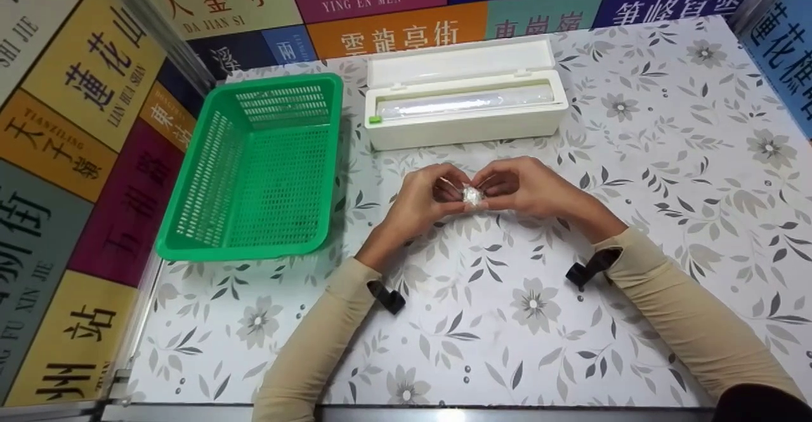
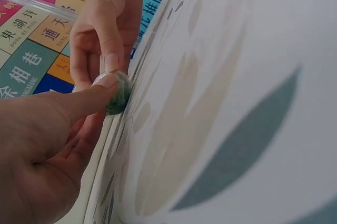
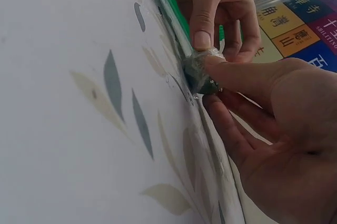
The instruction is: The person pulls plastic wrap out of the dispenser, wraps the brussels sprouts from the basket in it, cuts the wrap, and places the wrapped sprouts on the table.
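Both hands meet over the middle of the table around a small, roundish green object wrapped in crumpled clear film [image 1: 472, 197]. My left hand [image 1: 419, 197] pinches it from the left, and my right hand [image 1: 533, 187] pinches it from the right. In the left wrist view, the left thumb presses on the film of the green bundle [image 2: 120, 95] close to the right thumb. The right wrist view shows the same bundle [image 3: 201, 71] between thumbs and fingers, its green side facing down. What lies inside the film cannot be made out further.
Behind the hands stands a white film dispenser box [image 1: 466, 127], its lid [image 1: 460, 63] raised, with a film roll [image 1: 466, 103] inside and a green slider [image 1: 375, 119]. A green plastic basket [image 1: 336, 174] is to the left. Printed panels [image 1: 393, 25] border the flower-patterned table [image 1: 533, 358].
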`<control>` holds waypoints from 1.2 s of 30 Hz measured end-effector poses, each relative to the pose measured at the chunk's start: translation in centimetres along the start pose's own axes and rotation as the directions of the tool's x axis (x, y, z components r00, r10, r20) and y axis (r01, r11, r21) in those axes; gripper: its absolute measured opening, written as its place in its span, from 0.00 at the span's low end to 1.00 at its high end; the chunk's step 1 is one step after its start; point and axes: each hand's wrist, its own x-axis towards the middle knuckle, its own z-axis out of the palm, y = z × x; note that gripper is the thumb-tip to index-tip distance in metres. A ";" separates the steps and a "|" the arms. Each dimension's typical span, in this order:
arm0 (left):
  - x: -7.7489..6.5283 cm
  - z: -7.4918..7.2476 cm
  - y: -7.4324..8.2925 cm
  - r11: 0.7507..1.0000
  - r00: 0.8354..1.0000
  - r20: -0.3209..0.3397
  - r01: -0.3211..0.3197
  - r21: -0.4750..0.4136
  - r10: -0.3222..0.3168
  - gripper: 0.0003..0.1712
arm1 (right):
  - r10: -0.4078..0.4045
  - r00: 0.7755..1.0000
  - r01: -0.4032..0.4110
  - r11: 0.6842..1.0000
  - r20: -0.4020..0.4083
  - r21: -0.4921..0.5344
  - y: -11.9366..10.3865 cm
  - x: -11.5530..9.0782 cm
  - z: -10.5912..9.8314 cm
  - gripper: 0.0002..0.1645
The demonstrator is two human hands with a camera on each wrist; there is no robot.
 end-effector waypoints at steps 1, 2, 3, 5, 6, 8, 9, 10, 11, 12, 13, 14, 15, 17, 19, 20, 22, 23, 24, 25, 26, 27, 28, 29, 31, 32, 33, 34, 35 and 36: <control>0.0 0.0 0.0 1.000 1.000 -0.002 0.013 -0.005 -0.013 0.20 | 0.000 1.000 0.000 1.000 0.010 0.000 0.0 0.0 -0.1 0.23; 0.0 0.1 0.0 1.000 1.000 -0.004 0.024 -0.005 -0.024 0.20 | -0.004 1.000 0.004 1.000 0.018 -0.001 0.0 -0.1 -0.2 0.23; -0.1 0.1 0.1 0.999 0.999 -0.007 0.035 -0.003 -0.035 0.20 | -0.007 1.000 0.007 1.000 0.022 -0.007 0.0 -0.1 -0.3 0.22; -0.1 0.1 0.1 0.998 0.998 0.000 0.058 -0.010 -0.058 0.20 | -0.008 1.000 0.008 1.000 0.023 -0.016 0.0 -0.2 -0.5 0.21; -0.2 0.1 0.1 0.998 0.998 0.009 0.067 -0.014 -0.067 0.20 | -0.009 1.000 0.009 1.000 0.020 -0.029 0.1 -0.2 -0.5 0.21; -0.2 0.0 0.0 0.997 0.996 0.034 0.078 -0.025 -0.077 0.20 | -0.001 1.000 0.002 0.999 0.008 -0.041 0.2 -0.1 -0.5 0.22; -0.2 0.0 -0.1 0.996 0.996 0.053 0.078 -0.041 -0.076 0.20 | 0.008 1.000 -0.007 0.999 0.002 -0.049 0.3 -0.1 -0.4 0.22; -0.2 -0.2 -0.2 0.996 0.995 0.074 0.073 -0.057 -0.069 0.19 | 0.015 1.000 -0.015 0.998 0.001 -0.058 0.3 -0.1 -0.4 0.23; -0.2 -0.3 -0.4 0.995 0.994 0.094 0.065 -0.072 -0.058 0.18 | 0.022 1.000 -0.022 0.998 0.002 -0.062 0.3 -0.2 -0.4 0.23; -0.2 -0.4 -0.6 0.995 0.993 0.110 0.054 -0.087 -0.045 0.17 | 0.033 0.999 -0.033 0.997 0.002 -0.063 0.4 -0.2 -0.3 0.24; -0.2 -0.5 -0.7 0.994 0.992 0.122 0.042 -0.098 -0.030 0.17 | 0.040 0.999 -0.040 0.997 0.002 -0.065 0.4 -0.2 -0.3 0.24; -0.1 -0.6 -0.8 0.993 0.991 0.133 0.033 -0.111 -0.018 0.17 | 0.045 0.999 -0.044 0.996 0.003 -0.071 0.5 -0.2 -0.3 0.23; -0.1 -0.7 -0.9 0.992 0.990 0.143 0.024 -0.125 -0.006 0.18 | 0.048 0.999 -0.047 0.996 0.004 -0.072 0.5 -0.2 -0.3 0.23; -0.1 -0.7 -1.0 0.992 0.988 0.156 0.018 -0.125 0.001 0.21 | 0.051 0.999 -0.050 0.997 0.012 -0.059 0.6 -0.2 -0.3 0.24; -0.1 -0.7 -0.9 0.995 0.986 0.164 0.024 -0.096 -0.008 0.22 | 0.040 0.999 -0.039 0.998 0.020 -0.053 0.7 -0.1 -0.3 0.24; -0.1 -0.7 -0.9 0.997 0.986 0.167 0.028 -0.078 -0.015 0.22 | 0.033 0.999 -0.031 0.998 0.025 -0.049 0.7 0.0 -0.4 0.25; -0.2 -0.7 -0.9 0.998 0.986 0.168 0.031 -0.053 -0.022 0.21 | 0.016 0.999 -0.015 0.999 0.036 -0.046 0.8 0.0 -0.4 0.25; -0.2 -0.7 -0.9 0.998 0.986 0.163 0.033 -0.048 -0.025 0.20 | 0.007 0.999 -0.006 0.999 0.038 -0.045 0.8 0.1 -0.4 0.25; -0.3 -0.6 -1.0 0.998 0.988 0.153 0.032 -0.045 -0.025 0.19 | 0.000 0.999 0.002 0.999 0.038 -0.043 0.8 0.0 -0.3 0.25; -0.3 -0.5 -1.0 0.998 0.990 0.141 0.027 -0.049 -0.020 0.19 | -0.006 0.999 0.007 0.999 0.037 -0.037 0.8 0.0 -0.3 0.25; -0.3 -0.5 -0.9 0.998 0.992 0.124 0.021 -0.053 -0.015 0.19 | -0.009 0.999 0.010 1.000 0.034 -0.030 0.7 0.0 -0.3 0.26; -0.3 -0.4 -1.0 0.998 0.994 0.108 0.014 -0.058 -0.008 0.19 | -0.009 1.000 0.009 1.000 0.029 -0.023 0.7 0.0 -0.3 0.26; -0.3 -0.3 -1.0 0.998 0.996 0.092 0.004 -0.059 0.001 0.19 | -0.006 1.000 0.007 1.000 0.023 -0.017 0.7 0.0 -0.2 0.26; -0.3 -0.3 -1.0 0.998 0.997 0.077 -0.002 -0.059 0.007 0.19 | -0.002 1.000 0.002 1.000 0.018 -0.013 0.7 0.0 -0.2 0.27; -0.3 -0.2 -1.0 0.998 0.998 0.053 -0.015 -0.056 0.018 0.19 | 0.010 1.000 -0.010 1.000 0.010 -0.018 0.6 -0.1 -0.1 0.26; -0.3 -0.2 -1.0 0.998 0.999 0.049 -0.018 -0.057 0.021 0.19 | 0.014 1.000 -0.014 0.999 0.002 -0.034 0.6 -0.1 -0.1 0.25; -0.3 -0.2 -1.0 0.998 0.998 0.052 -0.018 -0.064 0.022 0.19 | 0.015 1.000 -0.015 0.999 -0.006 -0.052 0.6 0.0 0.0 0.24; -0.3 -0.2 -0.9 0.997 0.998 0.054 -0.013 -0.080 0.018 0.19 | 0.012 1.000 -0.013 0.997 -0.013 -0.073 0.5 0.0 0.0 0.23; -0.3 -0.2 -0.9 0.995 0.998 0.059 -0.004 -0.100 0.010 0.19 | 0.007 1.000 -0.009 0.995 -0.023 -0.095 0.5 0.0 0.1 0.22; -0.3 -0.2 -0.9 0.994 0.998 0.062 0.005 -0.113 0.002 0.20 | -0.001 0.999 -0.003 0.993 -0.035 -0.116 0.5 0.0 0.1 0.21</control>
